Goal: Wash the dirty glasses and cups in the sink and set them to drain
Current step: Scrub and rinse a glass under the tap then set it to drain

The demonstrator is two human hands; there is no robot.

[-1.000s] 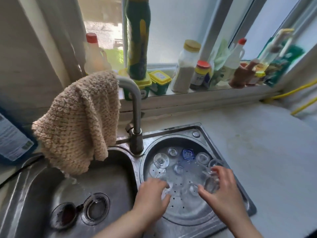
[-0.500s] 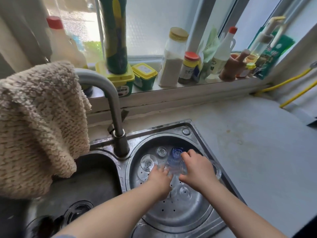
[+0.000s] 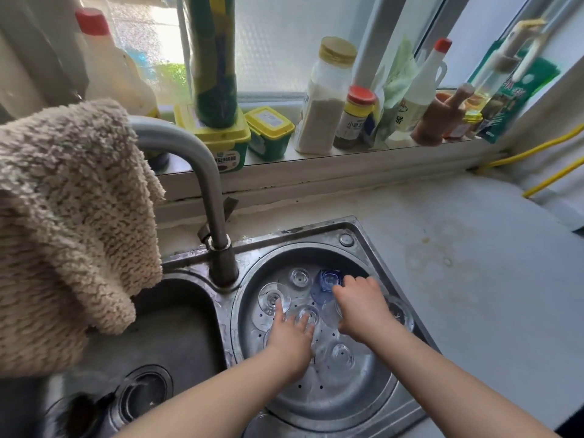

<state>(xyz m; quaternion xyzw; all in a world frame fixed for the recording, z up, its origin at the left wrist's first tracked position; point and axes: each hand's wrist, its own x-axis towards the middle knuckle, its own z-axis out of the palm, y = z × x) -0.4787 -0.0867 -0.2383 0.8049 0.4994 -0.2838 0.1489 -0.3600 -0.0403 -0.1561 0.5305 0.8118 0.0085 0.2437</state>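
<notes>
Sunlit frosted window glass fills the back of the view, with a sill (image 3: 316, 165) below it crowded with bottles, jars and two yellow-lidded tubs (image 3: 268, 128). You are looking down at a steel double sink (image 3: 357, 230) set into a pale countertop (image 3: 474, 279). A curved steel faucet (image 3: 208, 184) rises between the two basins, and a beige knitted cloth (image 3: 69, 216) hangs over its spout at the left.

Your hands are both in the round right-hand basin (image 3: 363, 406), which has a perforated floor and holds several clear glasses turned upside down. Your left hand (image 3: 290, 339) lies with fingers extended, its fingertips touching the foot of an inverted stemmed glass (image 3: 273, 300) and a small clear glass (image 3: 308, 312) just beside it. Your right hand (image 3: 363, 308) reaches toward the far side, fingers curled down beside a blue glass (image 3: 328, 279); whether it grips anything cannot be told. Another clear glass (image 3: 299, 276) stands near the far rim, and one more (image 3: 341, 355) sits between your wrists. The left basin (image 3: 177, 336) shows two drain openings.
</notes>
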